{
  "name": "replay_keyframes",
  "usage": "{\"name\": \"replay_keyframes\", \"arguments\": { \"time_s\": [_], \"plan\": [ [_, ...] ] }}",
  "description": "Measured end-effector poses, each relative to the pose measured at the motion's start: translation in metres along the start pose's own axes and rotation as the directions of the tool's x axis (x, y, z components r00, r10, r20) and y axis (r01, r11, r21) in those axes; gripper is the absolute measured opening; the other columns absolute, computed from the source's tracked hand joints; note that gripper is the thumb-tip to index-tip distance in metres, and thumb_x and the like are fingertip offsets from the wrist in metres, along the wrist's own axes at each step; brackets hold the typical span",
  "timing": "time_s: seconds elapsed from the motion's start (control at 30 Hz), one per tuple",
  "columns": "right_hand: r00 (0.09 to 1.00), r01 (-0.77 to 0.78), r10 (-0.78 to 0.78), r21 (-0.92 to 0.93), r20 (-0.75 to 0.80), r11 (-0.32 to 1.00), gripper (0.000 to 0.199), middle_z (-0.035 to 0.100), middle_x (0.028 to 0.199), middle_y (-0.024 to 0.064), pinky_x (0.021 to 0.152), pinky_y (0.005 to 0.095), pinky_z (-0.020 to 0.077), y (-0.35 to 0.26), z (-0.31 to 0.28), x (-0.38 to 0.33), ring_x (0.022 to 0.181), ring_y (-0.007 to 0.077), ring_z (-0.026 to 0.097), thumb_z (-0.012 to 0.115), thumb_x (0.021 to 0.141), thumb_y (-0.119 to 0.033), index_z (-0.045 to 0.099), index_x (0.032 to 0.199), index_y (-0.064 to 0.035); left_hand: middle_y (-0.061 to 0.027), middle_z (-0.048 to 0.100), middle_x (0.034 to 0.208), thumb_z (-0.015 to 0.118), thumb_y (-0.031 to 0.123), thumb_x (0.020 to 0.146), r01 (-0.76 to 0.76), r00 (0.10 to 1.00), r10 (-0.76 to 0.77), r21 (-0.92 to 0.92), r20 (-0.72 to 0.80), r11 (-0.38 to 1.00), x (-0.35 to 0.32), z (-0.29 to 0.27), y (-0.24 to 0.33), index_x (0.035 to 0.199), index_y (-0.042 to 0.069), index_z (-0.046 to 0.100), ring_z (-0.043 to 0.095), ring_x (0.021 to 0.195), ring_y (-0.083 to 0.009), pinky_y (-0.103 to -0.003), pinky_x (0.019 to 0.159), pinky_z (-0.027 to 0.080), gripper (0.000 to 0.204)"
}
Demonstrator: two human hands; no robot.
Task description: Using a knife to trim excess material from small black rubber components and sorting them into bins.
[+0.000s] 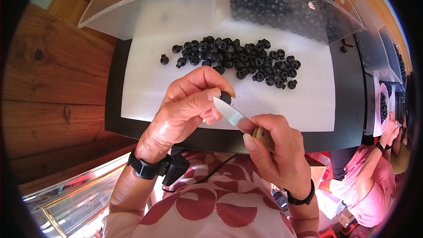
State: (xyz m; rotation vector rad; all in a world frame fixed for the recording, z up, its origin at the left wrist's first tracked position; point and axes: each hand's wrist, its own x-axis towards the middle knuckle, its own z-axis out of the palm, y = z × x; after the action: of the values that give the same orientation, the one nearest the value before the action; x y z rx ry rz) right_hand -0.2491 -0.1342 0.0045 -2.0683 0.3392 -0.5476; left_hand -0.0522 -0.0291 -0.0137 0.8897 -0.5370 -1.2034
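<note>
Between the thumb and fingers of my left hand (pixel 189 99) is a small round black rubber-like part (pixel 225 97). My right hand (pixel 280 152) grips the tan handle (pixel 263 139) of a short knife (pixel 233 115). Its blade points up and left, with the tip right by the part; whether it touches cannot be made out. Just beyond both hands, a loose heap of the same black knobbed parts (pixel 240 57) lies on a white sheet (pixel 145 83). A single part (pixel 164 59) sits apart at the heap's left.
A clear plastic bin (pixel 150 11) stands at the back left; another clear bin (pixel 295 13), full of black parts, is at the back right. The dark table edge (pixel 348 136) runs around the sheet. At far right a person in pink (pixel 372 180) works near a pink bowl (pixel 382 105).
</note>
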Motion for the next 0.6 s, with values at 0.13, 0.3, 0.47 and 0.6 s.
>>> {"name": "replay_keyframes", "arguments": {
  "time_s": [0.13,0.3,0.47,0.6],
  "plan": [
    [1.0,-0.006,0.006,-0.007,-0.025,1.0,0.028,0.067,0.083,0.007,0.052,0.0338,0.0482,0.0015,0.003,-0.0001,0.059,0.0236,0.063,0.071,0.092,-0.004,0.052,0.112,-0.0018,-0.0117,0.06,0.087,0.066,0.026,0.099,-0.003,1.0,0.003,-0.01,0.005,1.0,0.0004,-0.0011,-0.0008,0.107,-0.004,0.056,0.042,0.063,-0.0066,-0.023,0.056,0.037,0.032],
    [0.999,0.0,-0.002,-0.041,-0.037,0.999,0.028,0.066,0.084,0.0068,0.052,0.0357,0.0481,0.0024,0.0041,0.0003,0.058,0.0255,0.062,0.071,0.091,-0.003,0.052,0.112,-0.0024,-0.0114,0.059,0.087,0.066,0.026,0.099,-0.013,1.0,0.013,-0.014,-0.01,1.0,-0.0002,-0.0016,-0.0021,0.107,-0.003,0.056,0.041,0.063,-0.0064,-0.023,0.056,0.036,0.032],
    [0.999,0.003,-0.006,-0.067,-0.039,0.998,0.028,0.066,0.085,0.0067,0.052,0.0369,0.0479,0.0033,0.0055,0.0013,0.059,0.0267,0.063,0.07,0.092,-0.004,0.052,0.112,-0.003,-0.0102,0.059,0.087,0.066,0.029,0.099,-0.038,0.999,0.038,0.025,-0.003,0.999,0.0003,-0.0015,-0.0013,0.108,-0.003,0.056,0.041,0.064,-0.0063,-0.022,0.057,0.037,0.034],
    [0.999,-0.012,0.01,-0.055,-0.038,0.998,0.028,0.067,0.085,0.0076,0.053,0.0376,0.0484,0.0024,0.0063,0.0021,0.061,0.0278,0.063,0.07,0.092,-0.005,0.052,0.113,-0.0029,-0.0096,0.058,0.087,0.066,0.03,0.1,-0.044,0.999,0.045,0.062,-0.015,0.997,0.0002,-0.0015,-0.0002,0.108,-0.003,0.056,0.043,0.065,-0.0063,-0.022,0.058,0.037,0.035]
  ]
}}
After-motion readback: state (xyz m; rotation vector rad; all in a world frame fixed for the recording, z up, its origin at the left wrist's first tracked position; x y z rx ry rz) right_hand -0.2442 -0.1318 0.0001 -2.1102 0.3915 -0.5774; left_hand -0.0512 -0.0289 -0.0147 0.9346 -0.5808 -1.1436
